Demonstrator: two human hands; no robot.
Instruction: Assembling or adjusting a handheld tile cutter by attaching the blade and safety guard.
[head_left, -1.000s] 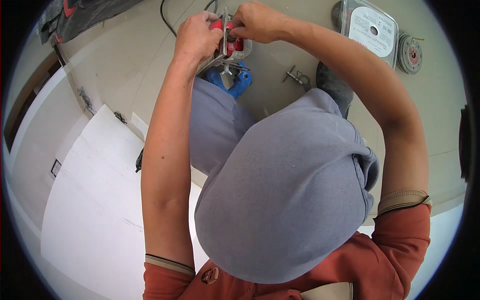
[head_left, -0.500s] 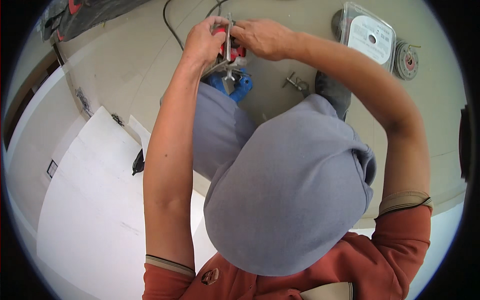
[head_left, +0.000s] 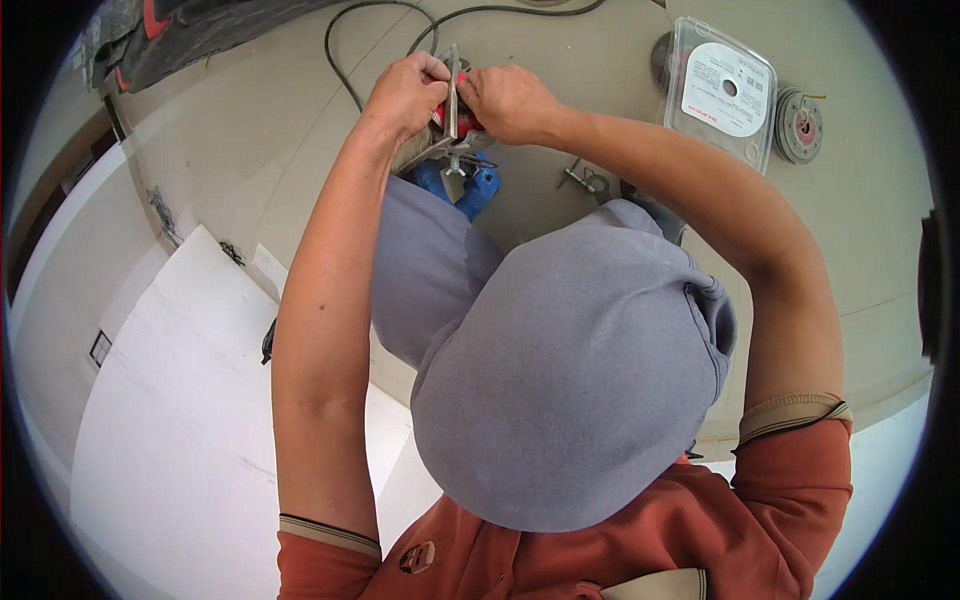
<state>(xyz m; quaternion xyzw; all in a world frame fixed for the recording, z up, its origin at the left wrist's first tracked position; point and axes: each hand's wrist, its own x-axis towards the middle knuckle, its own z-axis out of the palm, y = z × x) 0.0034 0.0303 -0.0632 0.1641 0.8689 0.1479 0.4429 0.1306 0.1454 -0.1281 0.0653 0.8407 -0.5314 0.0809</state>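
My left hand (head_left: 405, 98) has its fingers curled against the left side of an upright, edge-on grey metal plate (head_left: 453, 75). The plate belongs to a hand-held power tool with a blue body (head_left: 484, 184), red parts and a wing nut (head_left: 455, 164); it looks like a cutter. From the right, my right hand (head_left: 512, 104) pinches with thumb and fingers at the plate and the red part beside it. My hands partly hide the tool's upper end. The tool stands on the floor, just beyond my grey-clad knee (head_left: 430, 260).
A black cable (head_left: 337, 50) loops behind the tool. A small metal key-like tool (head_left: 588, 181) lies right of it. Farther right are a clear plastic disc case (head_left: 672, 105) and stacked grinding discs (head_left: 800, 125). A dark bag (head_left: 190, 35) sits upper left; white sheet (head_left: 180, 400) lies lower left.
Both hands have slid slightly down along the plate. My left fingers, reaching over its top before, now curl at its side. The view has shifted a little, showing more cable.
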